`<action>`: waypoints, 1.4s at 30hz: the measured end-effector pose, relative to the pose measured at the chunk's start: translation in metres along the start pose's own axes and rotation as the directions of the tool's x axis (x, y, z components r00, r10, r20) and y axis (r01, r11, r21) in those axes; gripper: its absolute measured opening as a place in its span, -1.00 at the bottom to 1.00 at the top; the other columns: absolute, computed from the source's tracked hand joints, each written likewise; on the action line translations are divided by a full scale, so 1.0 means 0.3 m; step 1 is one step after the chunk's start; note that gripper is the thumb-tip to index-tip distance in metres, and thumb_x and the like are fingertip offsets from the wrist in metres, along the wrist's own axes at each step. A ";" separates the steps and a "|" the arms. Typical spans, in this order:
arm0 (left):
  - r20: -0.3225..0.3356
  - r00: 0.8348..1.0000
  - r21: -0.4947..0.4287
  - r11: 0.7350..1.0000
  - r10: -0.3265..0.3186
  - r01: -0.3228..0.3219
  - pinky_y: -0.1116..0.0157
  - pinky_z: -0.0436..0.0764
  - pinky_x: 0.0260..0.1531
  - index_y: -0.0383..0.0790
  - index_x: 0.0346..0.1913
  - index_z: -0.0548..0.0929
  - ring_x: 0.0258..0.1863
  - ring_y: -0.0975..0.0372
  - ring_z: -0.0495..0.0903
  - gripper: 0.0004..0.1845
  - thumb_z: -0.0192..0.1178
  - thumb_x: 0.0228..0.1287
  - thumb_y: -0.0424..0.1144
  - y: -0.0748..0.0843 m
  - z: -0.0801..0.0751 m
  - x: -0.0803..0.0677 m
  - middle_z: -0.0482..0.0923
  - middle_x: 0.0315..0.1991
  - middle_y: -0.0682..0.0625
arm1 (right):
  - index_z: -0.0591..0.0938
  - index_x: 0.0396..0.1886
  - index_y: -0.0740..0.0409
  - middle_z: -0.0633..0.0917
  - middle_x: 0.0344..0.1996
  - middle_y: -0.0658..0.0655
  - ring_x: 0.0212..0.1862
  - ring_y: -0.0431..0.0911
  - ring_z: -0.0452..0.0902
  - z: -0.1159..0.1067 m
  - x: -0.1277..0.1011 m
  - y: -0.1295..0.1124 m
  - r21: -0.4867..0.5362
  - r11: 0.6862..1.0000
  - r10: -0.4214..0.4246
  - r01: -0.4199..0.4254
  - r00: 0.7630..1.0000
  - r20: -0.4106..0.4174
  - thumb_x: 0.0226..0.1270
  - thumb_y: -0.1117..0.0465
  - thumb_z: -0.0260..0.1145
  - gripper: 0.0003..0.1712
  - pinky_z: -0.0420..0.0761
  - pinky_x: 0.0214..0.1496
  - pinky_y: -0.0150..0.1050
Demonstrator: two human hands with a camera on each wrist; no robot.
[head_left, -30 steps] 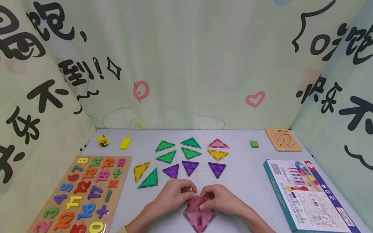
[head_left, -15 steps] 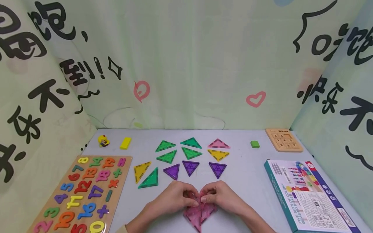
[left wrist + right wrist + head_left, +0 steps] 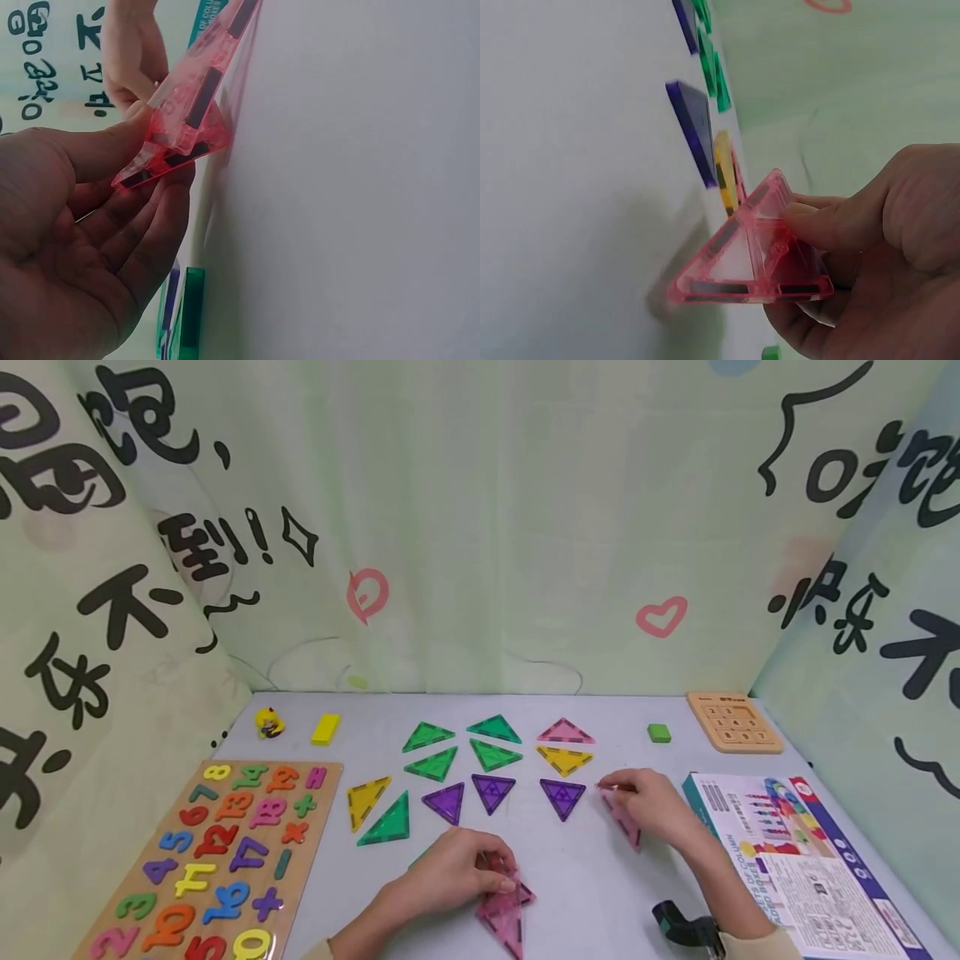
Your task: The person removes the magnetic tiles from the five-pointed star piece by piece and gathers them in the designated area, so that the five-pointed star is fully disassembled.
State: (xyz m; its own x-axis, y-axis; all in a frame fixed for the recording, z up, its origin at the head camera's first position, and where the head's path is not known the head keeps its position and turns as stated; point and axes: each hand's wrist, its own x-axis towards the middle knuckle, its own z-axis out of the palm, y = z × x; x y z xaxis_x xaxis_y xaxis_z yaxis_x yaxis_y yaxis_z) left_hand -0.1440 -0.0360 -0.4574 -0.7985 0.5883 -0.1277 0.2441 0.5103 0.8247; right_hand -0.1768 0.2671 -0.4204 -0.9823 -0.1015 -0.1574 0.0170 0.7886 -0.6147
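Observation:
My left hand (image 3: 453, 872) pinches translucent pink triangular magnetic tiles (image 3: 504, 920) at the table's front middle. In the left wrist view two pink tiles (image 3: 202, 94) overlap at an angle between thumb and fingers. Farther right, my right hand (image 3: 654, 810) holds one pink triangular magnetic tile (image 3: 621, 822) by its edge, tilted, left of the box. The right wrist view shows the thumb on that tile's face and fingers behind it. Closest to it on the table lies a purple triangle (image 3: 562, 797). Yellow (image 3: 564, 761) and pink (image 3: 566, 732) triangles lie behind the purple one.
Green triangles (image 3: 497, 754) and two purple ones (image 3: 493, 792) spread mid-table. A number board (image 3: 315, 835) occupies the left, a cardboard box (image 3: 810, 860) the right. Along the back stand a yellow figurine (image 3: 268, 723), yellow block (image 3: 326, 729), green block (image 3: 659, 732) and wooden puzzle (image 3: 735, 722).
Both hands were together at the pink tiles. My right hand has pulled away to the right and back with one pink tile; my left hand keeps its grip near the same spot.

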 end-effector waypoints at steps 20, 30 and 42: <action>-0.085 0.996 -0.018 1.000 0.013 -0.015 0.43 0.48 -0.48 0.09 -0.29 0.73 -0.52 0.38 0.47 -0.92 0.43 0.16 -0.12 0.022 0.020 0.052 0.57 -0.52 0.22 | 0.71 -0.07 0.11 0.74 -0.16 0.09 -0.12 -0.06 0.60 0.070 -0.042 -0.025 0.069 0.986 -0.151 0.149 0.988 0.023 0.37 0.21 0.29 -0.80 0.59 -0.05 -0.20; -0.131 0.991 -0.024 1.000 -0.010 0.007 0.45 0.48 -0.52 0.01 -0.32 0.71 -0.56 0.39 0.47 -0.86 0.47 0.11 -0.11 0.029 0.019 0.045 0.59 -0.54 0.21 | 0.64 -0.28 0.13 0.65 -0.49 0.00 -0.44 -0.23 0.51 0.237 -0.100 -0.137 0.343 0.930 -0.242 0.134 0.925 0.294 0.20 0.06 0.47 -0.74 0.51 -0.41 -0.39; -0.113 0.993 -0.134 0.991 -0.014 -0.001 0.44 0.55 -0.46 -0.05 -0.19 0.76 -0.50 0.37 0.52 -0.86 0.42 0.18 -0.20 0.022 0.014 0.040 0.60 -0.48 0.17 | 0.66 -0.30 0.19 0.63 -0.46 0.02 -0.40 -0.23 0.51 0.262 -0.094 -0.140 0.420 0.896 -0.258 0.141 0.936 0.238 0.18 0.19 0.46 -0.81 0.52 -0.34 -0.40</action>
State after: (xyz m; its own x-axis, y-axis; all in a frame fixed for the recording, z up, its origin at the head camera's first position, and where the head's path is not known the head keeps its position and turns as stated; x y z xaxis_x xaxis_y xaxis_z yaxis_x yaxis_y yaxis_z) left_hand -0.1497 -0.0230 -0.4558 -0.8592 0.5060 -0.0760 0.1689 0.4205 0.8914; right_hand -0.1352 0.1893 -0.4509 -0.8798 -0.4431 -0.1723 -0.0446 0.4378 -0.8980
